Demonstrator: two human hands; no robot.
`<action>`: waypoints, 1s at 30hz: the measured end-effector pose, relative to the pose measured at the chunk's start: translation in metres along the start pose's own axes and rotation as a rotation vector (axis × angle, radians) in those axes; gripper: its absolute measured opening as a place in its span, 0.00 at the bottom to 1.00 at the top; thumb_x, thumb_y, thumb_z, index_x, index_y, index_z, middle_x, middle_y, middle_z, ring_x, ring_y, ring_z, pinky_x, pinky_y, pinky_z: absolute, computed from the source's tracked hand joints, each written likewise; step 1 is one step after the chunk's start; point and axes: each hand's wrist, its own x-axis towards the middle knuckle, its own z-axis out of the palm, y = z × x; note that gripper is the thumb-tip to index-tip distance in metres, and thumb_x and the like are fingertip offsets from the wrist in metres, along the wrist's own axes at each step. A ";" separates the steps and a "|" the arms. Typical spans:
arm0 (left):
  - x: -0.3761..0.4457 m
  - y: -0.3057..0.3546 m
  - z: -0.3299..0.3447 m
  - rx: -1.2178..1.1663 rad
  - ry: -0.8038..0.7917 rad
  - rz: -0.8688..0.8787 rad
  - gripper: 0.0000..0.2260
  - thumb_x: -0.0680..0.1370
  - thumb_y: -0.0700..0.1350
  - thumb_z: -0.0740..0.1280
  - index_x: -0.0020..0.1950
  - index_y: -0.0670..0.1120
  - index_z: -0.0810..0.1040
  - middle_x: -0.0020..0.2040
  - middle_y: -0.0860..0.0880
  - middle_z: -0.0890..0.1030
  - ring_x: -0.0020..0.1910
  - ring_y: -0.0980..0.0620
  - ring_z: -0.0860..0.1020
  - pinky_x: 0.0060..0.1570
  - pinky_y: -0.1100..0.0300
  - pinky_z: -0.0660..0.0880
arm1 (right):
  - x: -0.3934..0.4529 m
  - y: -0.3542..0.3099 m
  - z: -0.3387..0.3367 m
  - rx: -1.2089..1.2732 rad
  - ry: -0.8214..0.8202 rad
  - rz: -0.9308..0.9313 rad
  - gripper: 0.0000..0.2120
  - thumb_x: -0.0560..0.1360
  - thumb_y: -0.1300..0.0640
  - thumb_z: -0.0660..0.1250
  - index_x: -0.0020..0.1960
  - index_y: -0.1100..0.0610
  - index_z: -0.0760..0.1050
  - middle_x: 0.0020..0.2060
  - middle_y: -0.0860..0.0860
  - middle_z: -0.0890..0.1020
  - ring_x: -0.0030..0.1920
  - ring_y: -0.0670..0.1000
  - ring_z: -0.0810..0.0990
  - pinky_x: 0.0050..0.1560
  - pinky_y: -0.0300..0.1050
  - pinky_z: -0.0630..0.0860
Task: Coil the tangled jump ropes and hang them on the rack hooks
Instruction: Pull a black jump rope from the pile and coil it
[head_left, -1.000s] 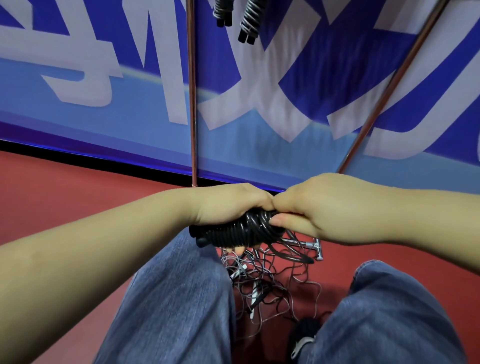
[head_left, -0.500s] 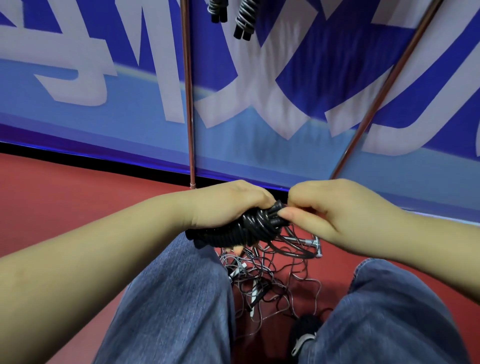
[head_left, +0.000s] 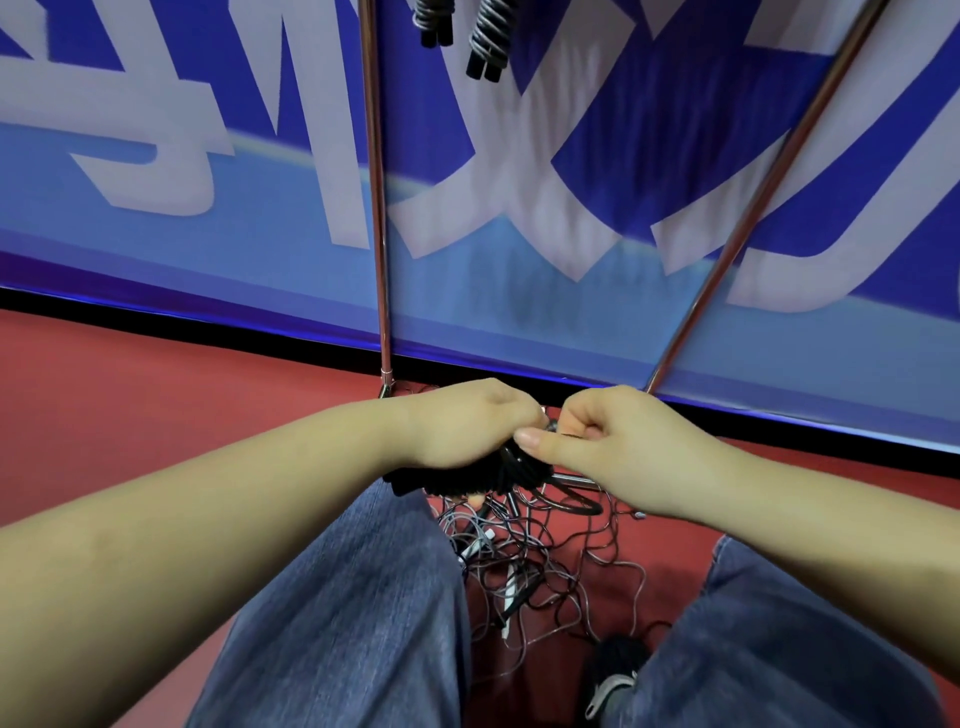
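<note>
**Coiled jump rope held in both hands above the tangle**

A black coiled jump rope (head_left: 467, 475) is gripped from above by the left hand (head_left: 462, 423), whose fingers are curled down around the bundle so that only its lower edge and left end are seen below the palm. The right end of the bundle is met by the right hand (head_left: 597, 441); its thumb is laid along the rope toward the left hand and its fingers are curled in, a strand at the bundle's end being pinched between them. The two hands are nearly touching at the knuckles.

Beneath the hands, on the red floor (head_left: 156, 395), a tangled heap of thin ropes (head_left: 524, 566) is spread between the two denim-clad knees (head_left: 358, 613), with pale handles partly buried in it. A dark shoe (head_left: 615, 670) is seen near the right knee.

On the far side, two metal rack poles (head_left: 378, 208) are set before a blue and white banner (head_left: 519, 218), the left one upright and the right one slanting. At the top edge, two coiled ropes (head_left: 485, 36) hang side by side just right of the upright pole; what they hang from is cut off by the frame.
</note>
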 end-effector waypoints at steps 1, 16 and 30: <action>-0.001 -0.001 0.000 -0.025 -0.012 0.041 0.16 0.74 0.45 0.56 0.29 0.53 0.75 0.29 0.59 0.73 0.32 0.62 0.69 0.40 0.67 0.66 | -0.001 0.001 0.002 0.056 0.009 -0.013 0.22 0.71 0.43 0.69 0.28 0.53 0.63 0.17 0.44 0.63 0.20 0.44 0.62 0.24 0.34 0.58; -0.006 -0.019 0.008 -0.198 0.169 0.145 0.12 0.77 0.49 0.58 0.42 0.44 0.76 0.34 0.53 0.75 0.31 0.55 0.74 0.34 0.61 0.73 | 0.011 0.007 -0.001 0.711 -0.133 0.140 0.19 0.73 0.57 0.68 0.24 0.53 0.72 0.22 0.47 0.68 0.25 0.46 0.65 0.30 0.38 0.64; 0.079 -0.057 0.028 -0.913 0.399 -0.213 0.14 0.80 0.52 0.58 0.48 0.43 0.75 0.32 0.42 0.77 0.24 0.45 0.76 0.26 0.60 0.73 | 0.082 0.077 0.031 1.148 0.180 0.307 0.11 0.76 0.50 0.63 0.52 0.55 0.78 0.46 0.50 0.82 0.40 0.46 0.78 0.42 0.39 0.73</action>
